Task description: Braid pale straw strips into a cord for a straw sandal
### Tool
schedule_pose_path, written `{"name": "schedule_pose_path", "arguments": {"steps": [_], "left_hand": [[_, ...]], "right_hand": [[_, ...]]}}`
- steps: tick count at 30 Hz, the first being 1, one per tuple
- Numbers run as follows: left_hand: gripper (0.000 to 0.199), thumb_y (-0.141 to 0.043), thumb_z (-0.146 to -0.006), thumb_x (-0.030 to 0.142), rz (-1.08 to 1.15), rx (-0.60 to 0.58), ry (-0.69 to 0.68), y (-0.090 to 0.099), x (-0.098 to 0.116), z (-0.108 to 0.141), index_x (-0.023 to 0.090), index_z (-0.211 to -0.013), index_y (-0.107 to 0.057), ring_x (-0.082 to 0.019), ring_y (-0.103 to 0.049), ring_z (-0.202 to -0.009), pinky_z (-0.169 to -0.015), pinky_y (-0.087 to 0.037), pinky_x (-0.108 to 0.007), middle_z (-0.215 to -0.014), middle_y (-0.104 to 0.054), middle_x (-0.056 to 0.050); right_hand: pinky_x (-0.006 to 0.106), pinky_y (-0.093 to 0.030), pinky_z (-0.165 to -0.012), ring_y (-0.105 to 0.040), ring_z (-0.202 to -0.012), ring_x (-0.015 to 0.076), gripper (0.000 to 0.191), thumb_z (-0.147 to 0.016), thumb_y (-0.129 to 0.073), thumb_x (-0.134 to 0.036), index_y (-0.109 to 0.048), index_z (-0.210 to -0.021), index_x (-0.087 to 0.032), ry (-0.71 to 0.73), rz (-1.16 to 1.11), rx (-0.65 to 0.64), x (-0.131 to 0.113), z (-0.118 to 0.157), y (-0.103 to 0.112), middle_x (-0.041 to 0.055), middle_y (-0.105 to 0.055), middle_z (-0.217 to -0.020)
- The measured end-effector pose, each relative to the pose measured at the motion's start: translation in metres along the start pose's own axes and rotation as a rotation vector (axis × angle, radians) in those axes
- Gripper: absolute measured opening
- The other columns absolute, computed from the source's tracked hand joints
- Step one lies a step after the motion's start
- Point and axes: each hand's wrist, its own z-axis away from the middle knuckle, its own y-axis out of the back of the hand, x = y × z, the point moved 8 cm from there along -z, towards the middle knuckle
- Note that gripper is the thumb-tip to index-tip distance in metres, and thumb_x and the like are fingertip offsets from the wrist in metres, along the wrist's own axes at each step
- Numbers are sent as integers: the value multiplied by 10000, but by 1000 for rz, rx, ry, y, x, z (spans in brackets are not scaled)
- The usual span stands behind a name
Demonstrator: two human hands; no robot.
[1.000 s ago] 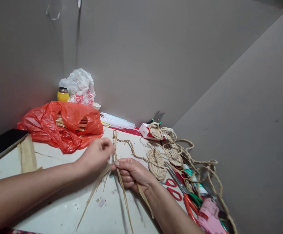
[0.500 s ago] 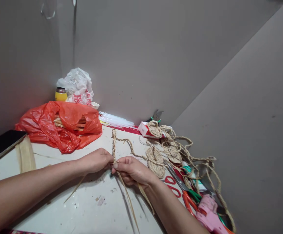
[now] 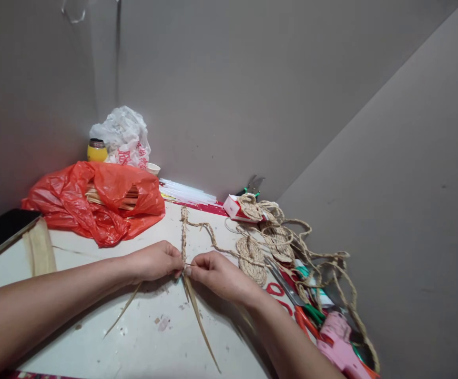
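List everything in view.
Table: 1, white, below
Walls: 2+, grey, behind
Hook: 1, silver, upper left
Printed bag: 1, white, back
Jar: 1, yellow, back
Cup: 1, white, back
Stuffed bag: 1, red, left
Slab: 1, black, left
Strip: 1, tan, left
Sticks: several, whitish, back
Box: 1, white-red, back
Shears: 1, green-grey, back
Coils: 3+, tan, right
Cord: uncounted, tan, right
Scissors: 2+, mixed colours, right
Tube: 1, white-teal, right
Glue gun: 1, pink, right
Braid: 1, tan, centre
Strands: several, tan, centre
Left hand: 1, centre
Right hand: 1, centre
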Motion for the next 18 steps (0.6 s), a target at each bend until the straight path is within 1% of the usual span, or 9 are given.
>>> {"name": "schedule_pose_path", "arguments": {"steps": [2, 4, 7, 10, 12, 14, 16, 17, 18], "left_hand": [[236, -505, -695, 362, -19, 22, -15, 1, 0, -1, 163, -570, -522, -58, -213, -367, -394, -128, -235, -420, -318, 74], [256, -514, -695, 377, -19, 31, -26, 1, -1, -2, 157, -566, -531, -58, -221, -380, -404, -140, -235, -425, -332, 70], [253, -518, -691, 368, -11, 30, -39, 2, -1, -2, 148, -570, -553, -58, -220, -382, -407, -138, -238, -422, -339, 69], [221, -508, -683, 335, 40, 8, -27, 0, -1, -2, 156, -555, -532, -55, -198, -359, -392, -110, -242, -403, -321, 75], [198, -498, -670, 309, 96, -9, 7, -2, -3, -1, 177, -524, -470, -53, -185, -337, -376, -98, -243, -395, -302, 81], [212, -490, -663, 298, 140, -16, 31, -4, -4, 0, 192, -499, -408, -52, -182, -324, -362, -102, -241, -393, -290, 84], [228, -504, -663, 301, 168, -25, 20, -5, -3, 0, 193, -492, -397, -49, -183, -322, -356, -108, -239, -390, -282, 88], [227, -521, -660, 305, 178, -33, 9, -5, -2, 1, 190, -498, -411, -47, -182, -323, -356, -107, -238, -387, -282, 91], [218, -540, -656, 308, 188, -44, -2, -6, -1, 1, 187, -510, -433, -47, -183, -325, -357, -106, -237, -385, -283, 94]], "right_hand": [[222, -215, -467, -263, -506, 77, 263, -782, -481, -260, -401, -547, -173, 8, 61, 0, -1, 2, 3, -60, -306, -519], [216, -230, -466, -282, -501, 77, 236, -771, -453, -206, -397, -544, -173, 10, 61, -1, -3, 4, 5, -57, -325, -516], [210, -226, -436, -290, -452, 73, 217, -790, -427, -211, -459, -580, -171, -29, -84, -51, -6, 6, -2, -62, -346, -484], [209, -210, -395, -281, -379, 75, 230, -831, -399, -263, -522, -661, -171, -98, -221, -112, -8, 8, -17, -73, -339, -427], [205, -224, -398, -318, -380, 77, 221, -820, -421, -247, -533, -648, -166, -100, -148, -84, -10, 10, -25, -59, -380, -422], [203, -250, -431, -383, -438, 84, 214, -786, -449, -202, -509, -585, -160, -43, 11, 21, -15, 12, -27, -25, -459, -467], [208, -262, -460, -414, -486, 90, 233, -770, -456, -178, -470, -538, -162, 29, 148, 126, -23, 18, -26, -2, -509, -508], [212, -263, -463, -415, -488, 92, 247, -770, -460, -182, -457, -524, -165, 57, 187, 133, -27, 21, -27, 1, -516, -507], [215, -260, -460, -411, -478, 91, 264, -776, -467, -195, -451, -513, -167, 74, 200, 109, -30, 24, -28, -1, -515, -493]]}}
